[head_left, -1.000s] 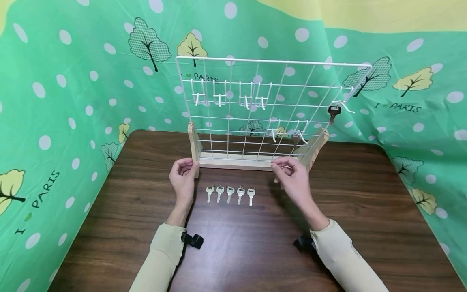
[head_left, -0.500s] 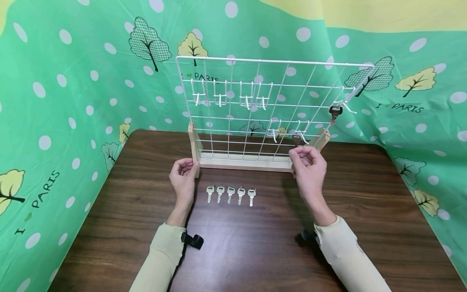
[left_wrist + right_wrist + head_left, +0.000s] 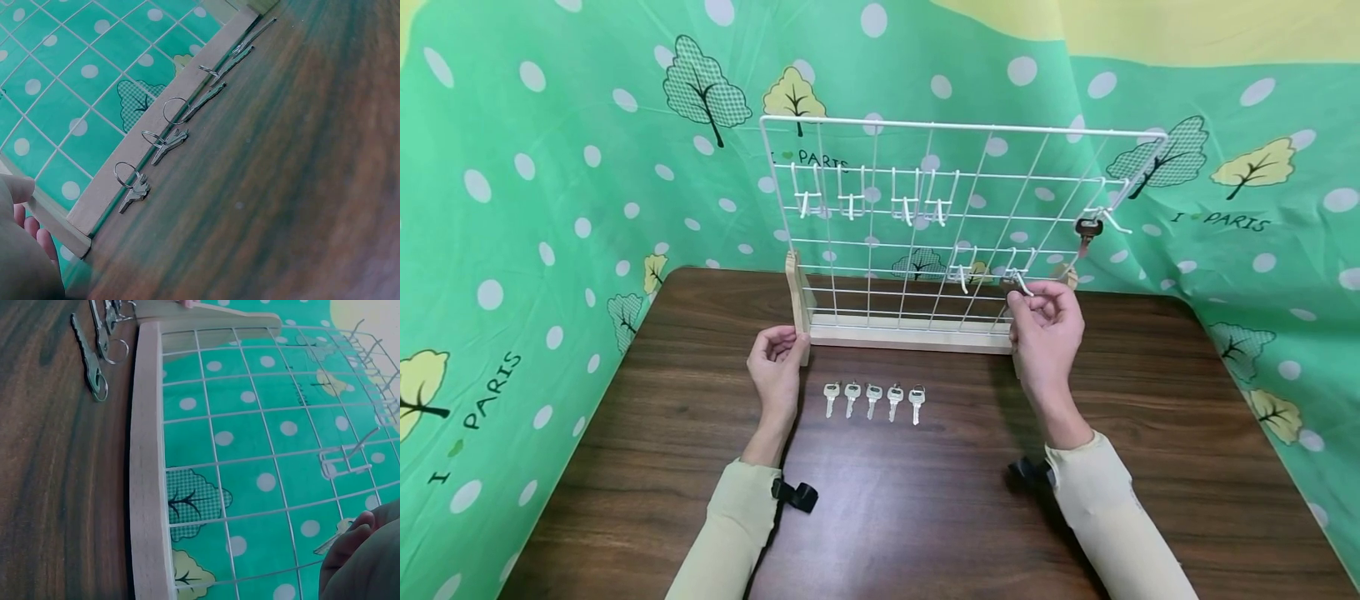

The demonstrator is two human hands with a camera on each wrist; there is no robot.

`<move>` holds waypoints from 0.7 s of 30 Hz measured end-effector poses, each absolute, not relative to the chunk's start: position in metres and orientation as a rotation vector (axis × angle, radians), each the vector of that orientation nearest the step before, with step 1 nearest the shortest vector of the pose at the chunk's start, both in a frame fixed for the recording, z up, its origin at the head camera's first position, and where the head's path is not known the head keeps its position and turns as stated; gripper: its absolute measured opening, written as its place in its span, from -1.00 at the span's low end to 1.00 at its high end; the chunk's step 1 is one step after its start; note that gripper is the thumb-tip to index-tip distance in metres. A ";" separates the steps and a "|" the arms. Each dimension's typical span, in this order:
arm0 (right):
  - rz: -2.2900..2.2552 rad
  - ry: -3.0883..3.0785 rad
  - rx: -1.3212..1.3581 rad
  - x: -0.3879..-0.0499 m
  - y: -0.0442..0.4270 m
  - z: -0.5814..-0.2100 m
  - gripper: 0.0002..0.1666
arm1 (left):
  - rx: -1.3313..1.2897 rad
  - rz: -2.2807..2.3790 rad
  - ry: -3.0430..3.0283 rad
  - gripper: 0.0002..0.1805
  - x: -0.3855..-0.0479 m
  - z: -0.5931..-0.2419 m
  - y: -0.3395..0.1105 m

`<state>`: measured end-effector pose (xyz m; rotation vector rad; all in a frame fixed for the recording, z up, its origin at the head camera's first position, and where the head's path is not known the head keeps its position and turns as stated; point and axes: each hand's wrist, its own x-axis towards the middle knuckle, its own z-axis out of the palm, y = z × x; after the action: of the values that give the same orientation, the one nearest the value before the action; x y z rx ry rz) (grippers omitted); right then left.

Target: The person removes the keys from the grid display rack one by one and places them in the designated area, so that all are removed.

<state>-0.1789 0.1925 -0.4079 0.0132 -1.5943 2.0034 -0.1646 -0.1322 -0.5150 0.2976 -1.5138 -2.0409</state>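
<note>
My left hand [image 3: 777, 367] pinches the left wooden leg [image 3: 799, 292] of a stand that holds up a white wire grid [image 3: 917, 275]; the left wrist view shows that thumb [image 3: 22, 189] against the wood. At the grid's lower right my right hand [image 3: 1047, 333] pinches a key at a white hook [image 3: 1018, 279]. Fingers cover most of this key; a thin metal end [image 3: 327, 545] pokes out in the right wrist view. Another dark-headed key [image 3: 1088, 232] hangs from the upper right hook [image 3: 1103, 215].
Several silver keys [image 3: 873, 400] with rings lie in a row on the brown wooden table [image 3: 880, 517], before the stand's wooden base bar [image 3: 910, 335]. Several hooks [image 3: 852, 204] hang on the grid's upper left, and one hook [image 3: 961, 275] lower down. A green patterned cloth [image 3: 587, 192] stands behind.
My right hand has moved right and up from the base bar to the key on the lower right hook. The left hand keeps its place on the wooden leg.
</note>
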 end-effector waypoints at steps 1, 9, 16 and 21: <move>2.006 -1.592 0.010 -0.180 0.193 -0.408 -0.77 | 0.296 -2.041 -1.515 -0.78 -0.165 -0.515 -0.132; 2.075 -1.627 -0.009 -0.186 0.193 -0.409 -0.75 | 0.295 -2.043 -1.506 -0.79 -0.164 -0.515 -0.132; 2.075 -1.636 -0.034 -0.186 0.194 -0.407 -0.79 | 0.288 -2.047 -1.501 -0.76 -0.165 -0.515 -0.131; 2.073 -1.655 -0.033 -0.185 0.195 -0.405 -0.74 | 0.289 -2.043 -1.497 -0.79 -0.165 -0.514 -0.131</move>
<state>-0.1846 0.1950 -0.4053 -0.0331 -1.6545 2.0734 -0.1647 -0.1313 -0.5144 0.2888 -1.4968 -2.0431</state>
